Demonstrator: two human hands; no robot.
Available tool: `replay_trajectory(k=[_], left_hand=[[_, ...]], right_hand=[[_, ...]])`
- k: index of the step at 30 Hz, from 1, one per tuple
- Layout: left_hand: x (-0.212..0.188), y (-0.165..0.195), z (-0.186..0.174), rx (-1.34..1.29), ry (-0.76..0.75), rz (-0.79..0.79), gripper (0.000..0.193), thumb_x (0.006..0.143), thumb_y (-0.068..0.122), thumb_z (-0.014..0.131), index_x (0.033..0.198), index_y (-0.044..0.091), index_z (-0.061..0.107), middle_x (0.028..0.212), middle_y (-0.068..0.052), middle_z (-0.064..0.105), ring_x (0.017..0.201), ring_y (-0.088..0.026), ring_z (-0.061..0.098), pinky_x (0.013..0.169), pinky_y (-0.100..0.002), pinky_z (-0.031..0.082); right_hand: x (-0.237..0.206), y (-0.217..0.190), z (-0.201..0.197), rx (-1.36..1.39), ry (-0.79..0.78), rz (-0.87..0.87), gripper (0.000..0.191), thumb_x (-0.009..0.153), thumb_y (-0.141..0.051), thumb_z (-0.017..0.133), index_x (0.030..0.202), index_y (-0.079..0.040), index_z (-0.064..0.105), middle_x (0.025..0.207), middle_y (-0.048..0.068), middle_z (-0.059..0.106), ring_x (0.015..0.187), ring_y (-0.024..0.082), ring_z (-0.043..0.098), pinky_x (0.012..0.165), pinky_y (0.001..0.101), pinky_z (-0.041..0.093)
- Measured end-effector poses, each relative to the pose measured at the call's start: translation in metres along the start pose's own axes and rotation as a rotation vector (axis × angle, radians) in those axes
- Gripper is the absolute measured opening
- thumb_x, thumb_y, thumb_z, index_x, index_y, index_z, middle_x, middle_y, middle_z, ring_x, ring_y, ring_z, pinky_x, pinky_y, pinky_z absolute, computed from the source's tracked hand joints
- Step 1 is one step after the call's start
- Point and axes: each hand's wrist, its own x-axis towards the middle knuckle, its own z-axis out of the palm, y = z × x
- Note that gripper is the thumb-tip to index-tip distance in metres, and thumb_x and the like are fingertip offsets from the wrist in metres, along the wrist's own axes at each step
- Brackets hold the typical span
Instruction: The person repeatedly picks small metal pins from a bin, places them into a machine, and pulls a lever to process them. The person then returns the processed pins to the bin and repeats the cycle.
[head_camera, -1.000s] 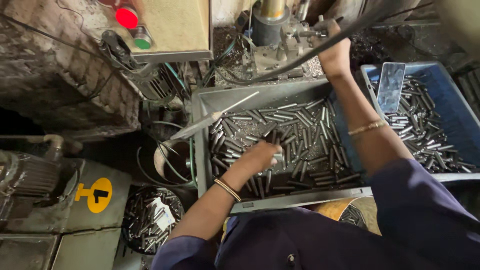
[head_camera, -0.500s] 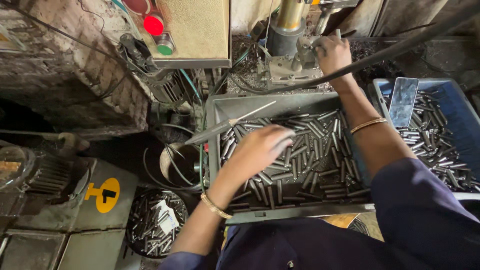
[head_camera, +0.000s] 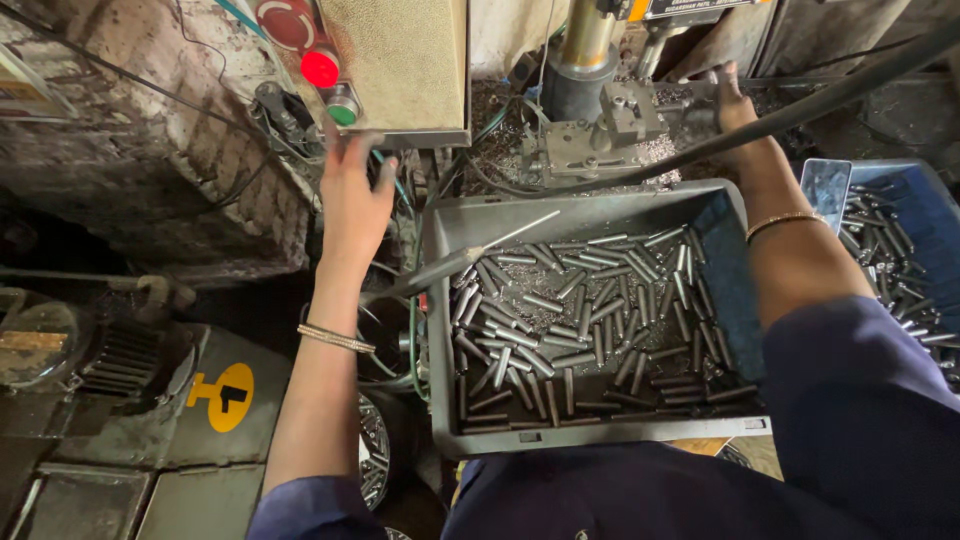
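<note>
Nearest the camera, the person's dark blue sleeves frame the lower edge of the view, and just beyond them sits a grey plastic tray (head_camera: 445, 330), the landmark for everything else. It holds a loose heap of short metal pins (head_camera: 570, 320), lying every which way over metal shavings. A long thin rod (head_camera: 470, 258) lies slanted across the tray's left wall, its tip reaching over the pins.

Left of the tray and lower down, a round container (head_camera: 372, 450) holds more small metal pieces, and further left a dark machine cover carries a yellow round sticker (head_camera: 222, 396). Right of the tray stands a blue bin (head_camera: 935, 195) with more of the same pins; a flat phone (head_camera: 826, 190) leans upright at its near-left corner, just beside the right forearm with its thin bangle.

Beyond the tray's far-left corner, the left hand (head_camera: 355, 195) is raised, back toward the camera, fingers (head_camera: 385, 170) spread and loosely extended, touching the lower edge of a beige control box (head_camera: 410, 70). The hand holds nothing. On the box's left side sit a large red button, a small red button (head_camera: 320, 68) and a green button (head_camera: 342, 108).

Beyond the tray's far wall, the right hand (head_camera: 728, 105) reaches to the metal fixture (head_camera: 610, 125) of a drill press, under its upright column (head_camera: 585, 45). Its fingers curl at the fixture's right side; whether they pinch a pin there cannot be told. A dark hose (head_camera: 800, 110) crosses in front of the right wrist.
</note>
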Motion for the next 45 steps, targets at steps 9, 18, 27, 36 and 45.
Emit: replay_trajectory(k=[9,18,27,36,45], left_hand=[[-0.001,-0.005,0.020,0.021,-0.011,0.022,0.026,0.093,0.011,0.076,0.116,0.003,0.069,0.158,-0.039,0.027,0.129,-0.053,0.054,0.105,-0.049,0.049],[-0.001,-0.011,0.023,0.049,0.008,0.060,0.022,0.089,0.009,0.077,0.109,0.002,0.072,0.155,-0.043,0.028,0.134,-0.054,0.047,0.113,-0.049,0.043],[0.000,-0.013,0.016,0.122,-0.019,0.088,0.021,0.088,0.014,0.080,0.105,0.004,0.073,0.151,-0.040,0.037,0.130,-0.056,0.046,0.109,-0.053,0.042],[0.002,-0.005,0.013,0.111,-0.076,0.037,0.015,0.091,0.017,0.077,0.101,0.007,0.074,0.145,-0.037,0.047,0.131,-0.052,0.048,0.115,-0.055,0.036],[0.005,0.006,0.012,0.149,-0.067,0.106,0.011,0.089,0.019,0.078,0.095,0.010,0.078,0.130,-0.037,0.060,0.131,-0.048,0.048,0.119,-0.058,0.025]], right_hand=[[0.005,0.008,0.001,0.097,0.053,-0.103,0.083,0.107,-0.078,0.040,0.152,-0.008,0.048,0.110,0.017,0.066,0.084,0.024,0.061,0.071,0.0404,0.051],[-0.001,-0.011,-0.008,0.322,-0.094,-0.393,0.074,0.100,-0.073,0.043,0.150,-0.019,0.033,0.126,0.019,0.072,0.088,0.023,0.062,0.072,0.0380,0.056],[-0.011,0.017,-0.007,0.962,-0.680,-0.381,0.072,0.106,-0.077,0.055,0.128,-0.009,0.044,0.098,0.010,0.061,0.082,0.027,0.059,0.071,0.0434,0.053],[-0.019,0.000,0.018,-0.028,0.072,-0.667,0.075,0.110,-0.032,0.056,0.163,-0.012,0.006,0.147,0.020,0.035,0.129,0.035,0.048,0.098,0.0514,0.054],[0.008,-0.009,0.039,-0.997,0.098,-0.739,0.083,0.114,-0.014,0.054,0.140,0.024,-0.016,0.099,0.038,0.060,0.088,0.049,0.065,0.087,0.0492,0.058]])
